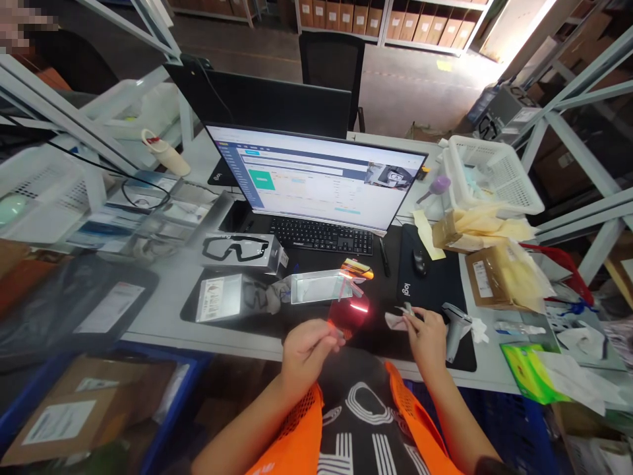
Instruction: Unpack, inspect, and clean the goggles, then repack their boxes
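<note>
1. Two bare forearms reach forward from orange mesh sleeves over the near edge of the desk. The left hand [309,346] is curled, fingers closed on the lower edge of a red lens [349,315], which it holds tilted just above the black mat [435,287].
2. The right hand [426,338] lies palm down just right of the lens and apart from it. Its fingertips are pinched on a crumpled white cloth [394,321] that rests on the mat.
3. The lens is thin, curved, glossy and see-through, with a bright glare streak on its upper rim.
4. A grey handheld scanner [452,323] lies beside the right hand, on the thumb's far side.
5. Beyond the lens sits a clear plastic case [319,287], an orange-tinted lens [356,269] at its right end.
6. Left of the case are two cardboard boxes [242,249] printed with goggles.
7. Farther back are a black keyboard [321,235], a dark mouse [420,262], and a lit monitor [316,178].
8. A white lattice basket [494,175] stands at the far right.
</note>
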Available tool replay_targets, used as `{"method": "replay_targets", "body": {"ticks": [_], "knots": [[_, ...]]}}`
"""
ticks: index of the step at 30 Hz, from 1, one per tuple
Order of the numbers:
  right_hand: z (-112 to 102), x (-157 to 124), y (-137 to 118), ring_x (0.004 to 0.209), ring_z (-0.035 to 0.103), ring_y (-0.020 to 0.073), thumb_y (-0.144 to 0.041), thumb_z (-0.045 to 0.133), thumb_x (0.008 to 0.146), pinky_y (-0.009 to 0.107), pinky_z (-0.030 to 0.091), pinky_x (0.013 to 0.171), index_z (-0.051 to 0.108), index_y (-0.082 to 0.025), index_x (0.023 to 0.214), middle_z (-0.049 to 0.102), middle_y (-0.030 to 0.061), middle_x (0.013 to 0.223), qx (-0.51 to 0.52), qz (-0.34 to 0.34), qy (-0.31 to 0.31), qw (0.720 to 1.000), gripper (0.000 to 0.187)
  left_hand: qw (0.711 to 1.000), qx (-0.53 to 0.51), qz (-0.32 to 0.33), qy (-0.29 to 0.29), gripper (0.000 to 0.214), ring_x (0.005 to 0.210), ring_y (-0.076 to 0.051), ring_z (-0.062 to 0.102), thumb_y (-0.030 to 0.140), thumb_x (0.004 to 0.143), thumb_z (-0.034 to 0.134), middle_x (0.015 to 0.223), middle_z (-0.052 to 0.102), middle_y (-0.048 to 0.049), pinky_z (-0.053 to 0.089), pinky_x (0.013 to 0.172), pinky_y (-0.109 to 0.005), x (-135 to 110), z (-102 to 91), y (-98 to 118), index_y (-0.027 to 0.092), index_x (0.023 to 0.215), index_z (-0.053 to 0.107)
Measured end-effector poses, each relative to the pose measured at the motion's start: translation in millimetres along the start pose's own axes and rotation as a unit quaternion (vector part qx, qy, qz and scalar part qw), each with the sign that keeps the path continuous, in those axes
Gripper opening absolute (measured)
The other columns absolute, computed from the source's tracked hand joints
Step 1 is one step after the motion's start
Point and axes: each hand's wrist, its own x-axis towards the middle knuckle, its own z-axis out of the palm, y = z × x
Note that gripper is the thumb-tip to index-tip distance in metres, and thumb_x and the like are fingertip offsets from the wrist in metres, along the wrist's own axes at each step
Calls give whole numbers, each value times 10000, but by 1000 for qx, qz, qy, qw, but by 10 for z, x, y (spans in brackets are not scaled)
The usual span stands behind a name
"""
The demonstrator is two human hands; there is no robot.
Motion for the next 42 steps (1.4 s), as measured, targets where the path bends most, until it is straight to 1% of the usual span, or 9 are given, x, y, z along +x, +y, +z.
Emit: {"method": "replay_targets", "body": {"ticks": [7, 12, 15, 17, 21, 27, 33, 36, 42], "knots": [[-80, 135, 4, 888, 693, 223, -237, 631, 932, 371, 509, 876, 779, -209, 945, 790, 55, 906, 37, -147, 69, 986, 152, 1000, 0, 10, -16, 231, 634, -105, 632, 237, 968, 565, 705, 698, -2, 483, 648, -212, -3, 3, 37, 182, 785, 695], [-43, 125, -24, 659, 668, 216, -421, 535, 957, 311, 439, 643, 762, -179, 936, 764, 93, 799, 19, 65, 23, 997, 333, 1000, -8, 0, -4, 230, 619, -94, 633, 234, 963, 573, 708, 706, 2, 490, 633, -199, -1, 24, 27, 183, 782, 705], [19, 115, -31, 601, 602, 227, -453, 504, 929, 317, 370, 606, 718, -168, 918, 685, 85, 671, 30, 230, -38, 972, 357, 999, -5, -36, 24, 213, 608, -95, 637, 250, 958, 586, 707, 708, -3, 500, 621, -197, 9, 72, -11, 182, 814, 727], [97, 97, -39, 649, 610, 227, -469, 493, 927, 315, 392, 622, 692, -166, 882, 682, 86, 705, 71, 261, -78, 960, 365, 996, -9, -74, 55, 197, 591, -96, 635, 270, 951, 600, 716, 709, -9, 509, 602, -199, 14, 116, -52, 179, 850, 743], [274, -22, -91, 757, 656, 214, -527, 440, 979, 308, 490, 654, 671, -153, 867, 705, 79, 842, 143, 266, -118, 946, 453, 989, -27, -125, 75, 217, 576, -103, 633, 321, 934, 624, 729, 710, -25, 518, 565, -207, 9, 186, -133, 166, 855, 755], [272, -258, -155, 975, 653, 195, -386, 599, 970, 370, 577, 830, 640, -184, 1172, 648, 68, 1197, 206, 259, -184, 926, 289, 987, -29, -147, 57, 235, 583, -101, 629, 340, 932, 624, 719, 705, -27, 511, 563, -202, 3, 196, -178, 166, 847, 757], [159, -399, -92, 809, 705, 218, -486, 663, 883, 352, 574, 717, 712, -131, 1025, 745, 85, 929, 199, 235, -231, 923, 385, 988, -20, -148, 45, 222, 574, -96, 630, 313, 931, 618, 729, 712, -26, 514, 556, -194, -2, 188, -157, 172, 833, 758], [126, -345, 1, 747, 722, 266, -551, 642, 827, 360, 561, 688, 764, -160, 863, 767, 95, 779, 176, 224, -240, 928, 411, 991, -14, -129, 33, 207, 568, -97, 635, 286, 932, 615, 716, 716, -22, 518, 551, -192, 5, 186, -142, 174, 829, 755], [48, -60, 147, 977, 715, 309, -442, 551, 829, 388, 513, 887, 797, -209, 845, 782, 131, 992, 109, 190, -191, 957, 340, 999, 43, -3, 19, 173, 643, -117, 675, 205, 939, 600, 715, 725, -9, 533, 634, -217, -31, 118, -110, 188, 830, 734]]}}
